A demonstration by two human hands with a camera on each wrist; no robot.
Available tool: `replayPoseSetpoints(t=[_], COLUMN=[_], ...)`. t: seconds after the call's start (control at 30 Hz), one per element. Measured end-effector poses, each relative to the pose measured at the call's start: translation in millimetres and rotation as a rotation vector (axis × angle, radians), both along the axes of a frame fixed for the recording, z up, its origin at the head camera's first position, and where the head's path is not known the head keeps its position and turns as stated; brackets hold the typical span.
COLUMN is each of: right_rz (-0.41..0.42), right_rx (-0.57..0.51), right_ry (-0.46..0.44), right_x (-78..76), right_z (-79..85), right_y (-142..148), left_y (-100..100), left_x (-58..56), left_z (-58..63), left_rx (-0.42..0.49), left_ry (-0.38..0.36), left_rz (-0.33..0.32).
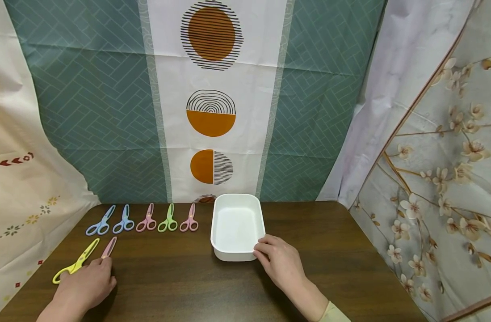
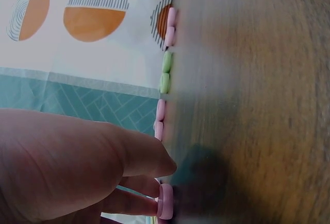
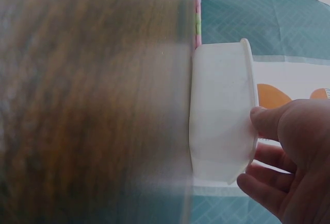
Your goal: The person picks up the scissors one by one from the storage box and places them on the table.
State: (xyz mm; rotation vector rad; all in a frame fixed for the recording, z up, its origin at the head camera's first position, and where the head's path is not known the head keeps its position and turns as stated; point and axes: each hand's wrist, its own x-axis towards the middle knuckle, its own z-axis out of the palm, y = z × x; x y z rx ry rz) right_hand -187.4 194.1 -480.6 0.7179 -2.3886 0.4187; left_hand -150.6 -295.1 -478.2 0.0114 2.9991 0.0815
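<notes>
My left hand is over a pair of pink scissors at the table's left, hiding their handles in the head view. In the left wrist view its fingers touch a pink handle, while the thumb is apart from it. Yellow scissors lie just left of that hand, partly covered by it. With thumb and fingers, my right hand pinches the rim of a white rectangular container at its near right corner. The container stands upright on the table, and nothing lies inside it.
Along the back left of the brown table runs a row of scissors: two blue pairs, a pink pair, a green pair and another pink pair. A patterned curtain hangs behind the table.
</notes>
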Motion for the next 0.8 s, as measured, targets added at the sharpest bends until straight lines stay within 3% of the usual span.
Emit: replayPoseSetpoints(t=[0.23,0.43,0.8], right_rz=[0.003,-0.005,-0.043], right_rx=[0.009,0.019,0.026], right_ry=[0.008,-0.020,-0.089], right_x=[-0.3,0.1,3.1], right_z=[1.3,1.0,1.6], right_y=[-0.6,-0.1,-0.4], left_y=[-0.6,2.8,22.0], left_x=[-2.5,-4.2,-4.9], left_z=[-1.6,-0.8,3.7], left_rx=[0.004,-0.008,-0.030], left_ry=[-0.012,0.020,0.311], left_rz=[-0.001,-0.010,-0.109])
